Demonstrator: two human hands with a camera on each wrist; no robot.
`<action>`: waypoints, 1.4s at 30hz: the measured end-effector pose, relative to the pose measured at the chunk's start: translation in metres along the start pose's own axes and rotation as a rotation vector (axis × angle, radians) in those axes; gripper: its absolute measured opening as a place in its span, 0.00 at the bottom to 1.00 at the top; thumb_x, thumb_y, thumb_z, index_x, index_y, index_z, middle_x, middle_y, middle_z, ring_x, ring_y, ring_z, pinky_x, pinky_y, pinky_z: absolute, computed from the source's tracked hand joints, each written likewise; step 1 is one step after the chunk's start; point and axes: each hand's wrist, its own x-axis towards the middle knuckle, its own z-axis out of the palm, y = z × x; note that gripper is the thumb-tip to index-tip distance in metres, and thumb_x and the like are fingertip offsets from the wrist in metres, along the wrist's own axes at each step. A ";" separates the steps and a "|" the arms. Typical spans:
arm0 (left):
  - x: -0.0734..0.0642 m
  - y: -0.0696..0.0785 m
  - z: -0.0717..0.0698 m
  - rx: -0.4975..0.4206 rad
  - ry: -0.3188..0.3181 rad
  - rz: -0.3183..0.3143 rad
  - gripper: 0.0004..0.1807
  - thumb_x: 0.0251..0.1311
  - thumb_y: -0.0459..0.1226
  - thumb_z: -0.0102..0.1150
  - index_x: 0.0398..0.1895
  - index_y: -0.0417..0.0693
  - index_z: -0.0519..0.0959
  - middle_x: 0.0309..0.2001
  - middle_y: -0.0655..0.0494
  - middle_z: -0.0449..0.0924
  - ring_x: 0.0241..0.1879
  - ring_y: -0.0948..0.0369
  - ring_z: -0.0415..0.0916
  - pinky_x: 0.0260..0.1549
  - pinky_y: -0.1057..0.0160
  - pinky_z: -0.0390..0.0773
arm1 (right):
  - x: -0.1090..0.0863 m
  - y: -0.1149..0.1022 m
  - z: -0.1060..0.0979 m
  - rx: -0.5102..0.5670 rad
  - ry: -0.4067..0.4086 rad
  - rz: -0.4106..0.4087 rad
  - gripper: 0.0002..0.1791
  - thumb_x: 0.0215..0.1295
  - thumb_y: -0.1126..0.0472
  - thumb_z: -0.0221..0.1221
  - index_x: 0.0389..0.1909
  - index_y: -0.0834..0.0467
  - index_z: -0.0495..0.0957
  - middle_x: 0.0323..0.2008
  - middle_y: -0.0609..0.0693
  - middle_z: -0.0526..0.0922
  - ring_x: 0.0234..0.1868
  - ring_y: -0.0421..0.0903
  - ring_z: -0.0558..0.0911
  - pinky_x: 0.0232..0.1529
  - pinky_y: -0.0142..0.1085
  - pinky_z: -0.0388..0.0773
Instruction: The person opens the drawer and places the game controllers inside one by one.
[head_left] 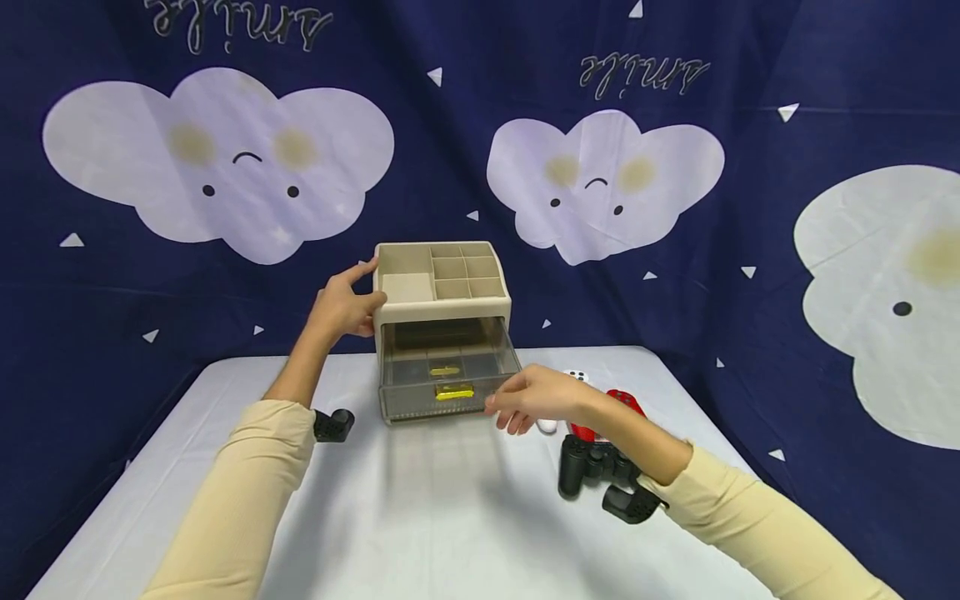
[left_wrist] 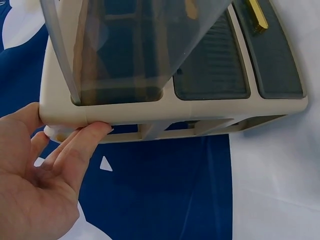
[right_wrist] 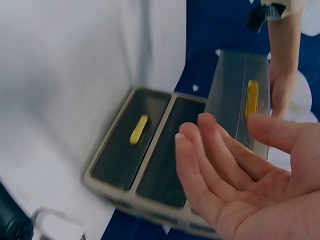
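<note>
A beige desktop drawer organizer point(head_left: 442, 311) stands at the table's far side, with open compartments in its top. Its clear upper drawer point(head_left: 408, 404) is pulled out and bears a gold handle point(head_left: 454, 391). At the organizer's upper left, my left hand point(head_left: 341, 307) grips the side wall; the left wrist view shows the thumb and fingers point(left_wrist: 82, 145) on its edge. My right hand point(head_left: 536, 398) is beside the drawer's front right corner, its fingers loosely bent and holding nothing in the right wrist view. Whether it touches the drawer, I cannot tell. Two lower drawers point(right_wrist: 132, 137) are closed.
Right of the organizer lie a black game controller point(head_left: 600, 462), a red one point(head_left: 626, 401) and a white one point(head_left: 547, 426), partly behind my right arm. A dark blue cloth point(head_left: 442, 167) with clouds hangs behind the white table point(head_left: 420, 533).
</note>
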 end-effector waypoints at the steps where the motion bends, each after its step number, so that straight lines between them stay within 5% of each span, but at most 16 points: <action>1: 0.000 0.000 0.000 0.000 -0.002 0.000 0.40 0.66 0.36 0.55 0.81 0.65 0.56 0.59 0.28 0.76 0.33 0.55 0.88 0.33 0.57 0.89 | -0.002 0.004 -0.004 -0.010 -0.004 0.009 0.16 0.73 0.55 0.58 0.46 0.62 0.87 0.35 0.53 0.87 0.36 0.47 0.86 0.41 0.39 0.87; 6: 0.001 0.001 0.001 0.003 -0.013 -0.003 0.41 0.67 0.36 0.55 0.81 0.64 0.55 0.63 0.29 0.74 0.33 0.55 0.87 0.33 0.57 0.89 | -0.010 0.027 -0.019 -0.038 0.024 0.053 0.15 0.68 0.54 0.63 0.44 0.62 0.87 0.35 0.52 0.86 0.36 0.48 0.85 0.45 0.43 0.86; 13: -0.001 0.003 -0.001 0.015 -0.009 -0.003 0.41 0.67 0.36 0.55 0.81 0.64 0.54 0.73 0.34 0.64 0.37 0.51 0.88 0.35 0.55 0.89 | -0.020 0.063 -0.040 -0.102 0.166 0.155 0.24 0.58 0.53 0.71 0.53 0.58 0.83 0.51 0.56 0.86 0.46 0.51 0.84 0.51 0.45 0.83; 20: -0.001 0.003 -0.002 0.017 -0.028 0.004 0.40 0.68 0.35 0.55 0.82 0.61 0.54 0.60 0.27 0.75 0.38 0.48 0.88 0.36 0.54 0.89 | -0.028 0.101 -0.053 -0.200 0.269 0.187 0.32 0.53 0.54 0.75 0.57 0.64 0.79 0.52 0.66 0.83 0.51 0.54 0.82 0.49 0.43 0.79; 29: 0.001 0.006 -0.001 0.005 -0.038 -0.003 0.40 0.68 0.34 0.55 0.82 0.60 0.54 0.56 0.27 0.78 0.37 0.49 0.88 0.35 0.54 0.89 | -0.039 0.144 -0.057 -0.162 0.296 0.229 0.34 0.52 0.57 0.74 0.59 0.66 0.77 0.48 0.64 0.82 0.47 0.55 0.80 0.52 0.50 0.80; 42: 0.000 0.006 -0.001 -0.012 -0.038 0.000 0.40 0.69 0.34 0.55 0.82 0.60 0.54 0.60 0.27 0.75 0.42 0.44 0.88 0.39 0.51 0.89 | -0.051 0.176 -0.063 -0.154 0.286 0.294 0.35 0.50 0.56 0.76 0.59 0.64 0.78 0.58 0.68 0.77 0.57 0.61 0.77 0.58 0.58 0.76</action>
